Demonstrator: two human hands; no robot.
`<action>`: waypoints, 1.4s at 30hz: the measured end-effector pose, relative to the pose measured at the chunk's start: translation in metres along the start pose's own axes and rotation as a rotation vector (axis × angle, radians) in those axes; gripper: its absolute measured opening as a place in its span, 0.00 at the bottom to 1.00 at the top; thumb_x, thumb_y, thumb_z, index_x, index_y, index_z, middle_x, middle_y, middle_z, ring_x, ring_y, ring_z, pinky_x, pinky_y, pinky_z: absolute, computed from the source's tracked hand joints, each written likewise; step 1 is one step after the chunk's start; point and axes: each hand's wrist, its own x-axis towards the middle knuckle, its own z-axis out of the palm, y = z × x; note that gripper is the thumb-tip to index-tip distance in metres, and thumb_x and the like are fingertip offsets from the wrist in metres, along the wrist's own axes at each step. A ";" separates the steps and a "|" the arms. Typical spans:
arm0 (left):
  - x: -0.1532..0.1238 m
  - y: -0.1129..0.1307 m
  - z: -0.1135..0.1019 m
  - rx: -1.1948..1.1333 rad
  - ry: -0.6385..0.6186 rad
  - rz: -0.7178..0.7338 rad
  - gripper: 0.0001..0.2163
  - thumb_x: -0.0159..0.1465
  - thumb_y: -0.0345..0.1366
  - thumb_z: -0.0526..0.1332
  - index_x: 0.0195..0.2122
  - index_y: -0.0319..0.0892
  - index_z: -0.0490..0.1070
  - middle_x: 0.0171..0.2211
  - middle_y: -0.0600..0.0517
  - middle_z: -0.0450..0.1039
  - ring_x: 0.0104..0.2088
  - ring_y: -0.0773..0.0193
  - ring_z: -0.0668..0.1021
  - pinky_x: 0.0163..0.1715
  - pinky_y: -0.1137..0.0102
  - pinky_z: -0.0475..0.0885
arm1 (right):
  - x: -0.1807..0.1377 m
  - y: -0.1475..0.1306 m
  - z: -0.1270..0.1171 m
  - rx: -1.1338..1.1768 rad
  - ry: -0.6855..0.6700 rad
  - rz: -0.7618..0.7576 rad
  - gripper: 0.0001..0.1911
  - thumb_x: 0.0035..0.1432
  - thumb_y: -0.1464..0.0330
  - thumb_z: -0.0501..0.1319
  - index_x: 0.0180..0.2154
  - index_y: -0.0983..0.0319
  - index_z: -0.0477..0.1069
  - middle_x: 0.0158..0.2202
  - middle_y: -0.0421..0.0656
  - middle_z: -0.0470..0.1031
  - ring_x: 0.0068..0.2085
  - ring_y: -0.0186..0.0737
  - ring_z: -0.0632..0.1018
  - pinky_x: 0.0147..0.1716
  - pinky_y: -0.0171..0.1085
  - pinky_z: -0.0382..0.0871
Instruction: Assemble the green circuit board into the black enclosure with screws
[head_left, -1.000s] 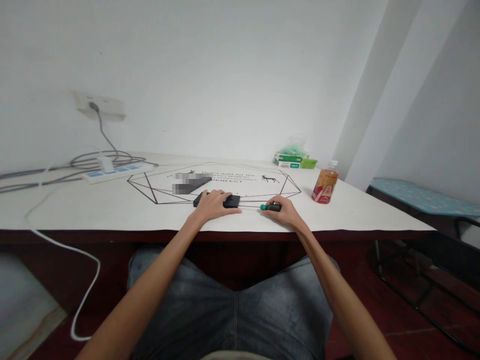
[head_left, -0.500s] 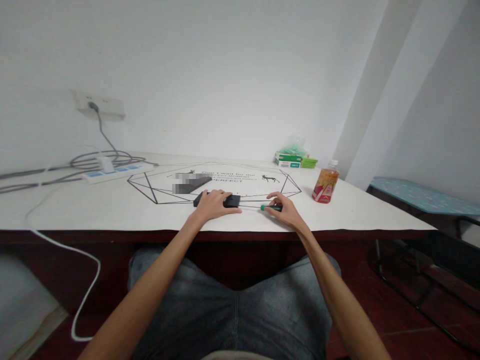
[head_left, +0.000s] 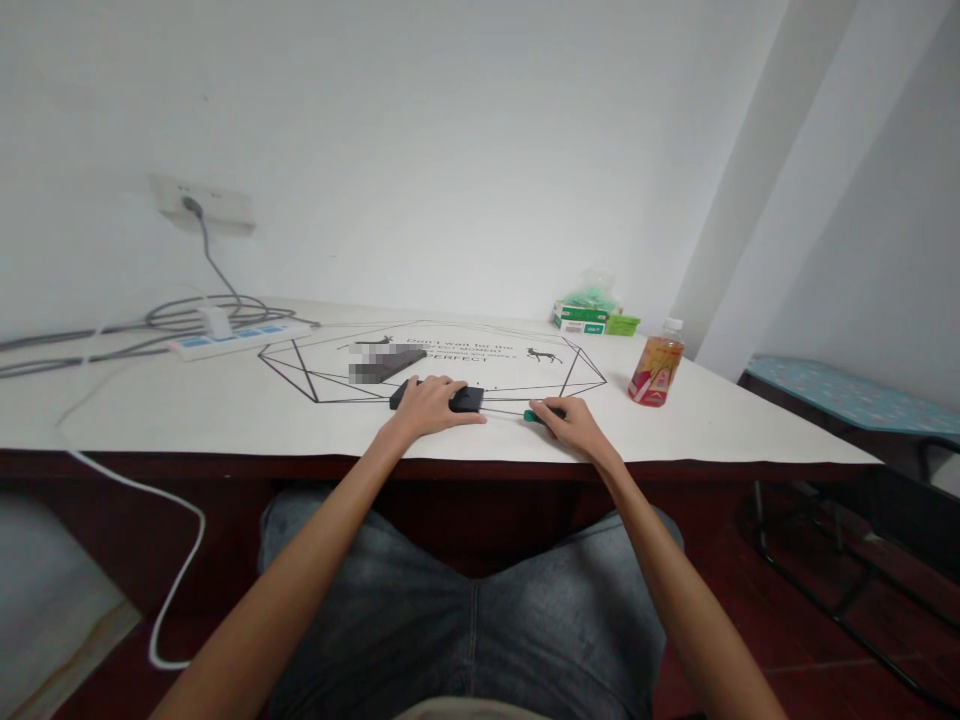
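Observation:
My left hand [head_left: 429,405] lies flat, fingers stretched out, on a small black box [head_left: 466,399] near the front of the white table [head_left: 225,410]. My right hand [head_left: 571,426] is closed round a screwdriver [head_left: 537,415] with a green and black handle. Its thin shaft points left toward the black box and the tip lies close to the box's right end. A second dark flat object [head_left: 409,359] lies just behind the box on the printed geometric design.
A bottle of orange drink [head_left: 655,368] stands to the right. Green boxes and a bag [head_left: 592,315] sit at the back. A power strip [head_left: 240,340] with coiled grey cables lies at the left; a white cable hangs over the front edge. A metal-framed bench [head_left: 847,400] stands right.
The right hand's fingers closed round the screwdriver handle after lifting briefly. The left hand stayed on the black box. The view shifted slightly.

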 end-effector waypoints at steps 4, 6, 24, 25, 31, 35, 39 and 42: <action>0.000 0.000 -0.002 -0.010 -0.016 -0.008 0.41 0.54 0.71 0.54 0.59 0.48 0.70 0.58 0.41 0.71 0.57 0.40 0.70 0.58 0.48 0.54 | 0.000 0.004 0.001 0.035 0.058 -0.009 0.21 0.58 0.51 0.60 0.33 0.62 0.78 0.24 0.42 0.75 0.27 0.38 0.72 0.30 0.36 0.64; 0.000 0.000 -0.002 -0.007 -0.018 -0.002 0.41 0.54 0.71 0.53 0.59 0.47 0.70 0.58 0.41 0.71 0.57 0.40 0.70 0.58 0.48 0.55 | 0.000 0.008 0.002 0.085 0.114 0.001 0.19 0.52 0.52 0.66 0.35 0.61 0.78 0.28 0.43 0.77 0.30 0.40 0.75 0.33 0.37 0.67; 0.000 0.000 0.000 -0.007 0.001 -0.002 0.41 0.54 0.71 0.53 0.58 0.48 0.71 0.56 0.41 0.72 0.56 0.41 0.71 0.57 0.48 0.56 | 0.001 0.002 0.001 0.108 0.030 0.058 0.17 0.51 0.54 0.66 0.26 0.61 0.72 0.24 0.41 0.74 0.28 0.37 0.72 0.30 0.36 0.63; -0.001 0.001 0.000 -0.008 0.002 -0.001 0.41 0.54 0.71 0.53 0.58 0.47 0.71 0.56 0.41 0.72 0.56 0.41 0.71 0.57 0.48 0.56 | 0.001 0.002 0.001 0.125 0.025 0.049 0.18 0.54 0.53 0.63 0.26 0.61 0.72 0.24 0.41 0.74 0.27 0.37 0.72 0.30 0.36 0.63; -0.002 0.000 0.000 -0.006 0.013 0.000 0.39 0.55 0.71 0.53 0.57 0.48 0.71 0.57 0.41 0.72 0.55 0.42 0.72 0.57 0.48 0.56 | 0.001 0.007 0.000 0.194 0.064 0.025 0.14 0.50 0.56 0.67 0.31 0.61 0.76 0.30 0.44 0.79 0.32 0.40 0.75 0.35 0.38 0.68; -0.001 -0.001 0.001 -0.013 0.007 0.007 0.39 0.56 0.70 0.52 0.57 0.47 0.71 0.57 0.41 0.72 0.56 0.42 0.71 0.58 0.47 0.55 | 0.001 0.008 -0.001 0.239 0.046 0.098 0.14 0.43 0.59 0.71 0.29 0.62 0.78 0.31 0.45 0.80 0.33 0.43 0.77 0.37 0.40 0.69; 0.000 -0.002 0.002 -0.011 0.009 0.003 0.40 0.54 0.71 0.53 0.57 0.47 0.71 0.57 0.40 0.72 0.56 0.42 0.71 0.57 0.47 0.55 | 0.001 0.007 -0.002 0.216 0.008 0.078 0.14 0.44 0.59 0.70 0.30 0.62 0.78 0.31 0.45 0.80 0.34 0.44 0.77 0.38 0.41 0.69; 0.000 -0.002 0.003 -0.015 0.016 0.010 0.41 0.53 0.72 0.53 0.57 0.47 0.71 0.56 0.40 0.72 0.56 0.41 0.71 0.57 0.47 0.55 | 0.001 0.007 -0.002 0.201 0.035 0.056 0.14 0.46 0.58 0.69 0.30 0.62 0.78 0.31 0.45 0.79 0.34 0.43 0.76 0.37 0.41 0.69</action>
